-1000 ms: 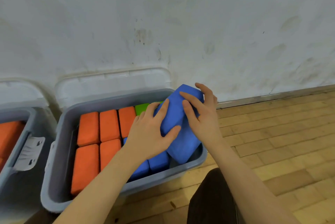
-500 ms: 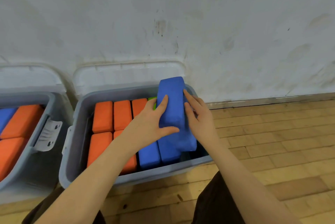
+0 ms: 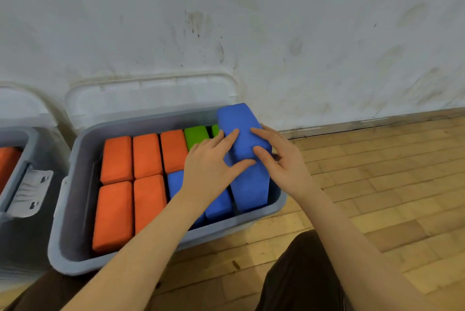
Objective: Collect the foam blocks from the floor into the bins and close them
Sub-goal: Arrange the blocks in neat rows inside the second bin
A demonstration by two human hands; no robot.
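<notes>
Blue block (image 3: 245, 134) (tilted) has sunk lower into bin (image 3: 75, 210), both hands' grip (image 3: 214, 167) (image 3: 281, 162) pressing it.

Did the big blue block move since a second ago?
Yes. The blue foam block swung from leaning across the grey bin to lying along its right wall, lower in.

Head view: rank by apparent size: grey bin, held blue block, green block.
1. grey bin
2. blue block, gripped by left hand and right hand
3. green block, partly hidden, so true size is unsure
</notes>
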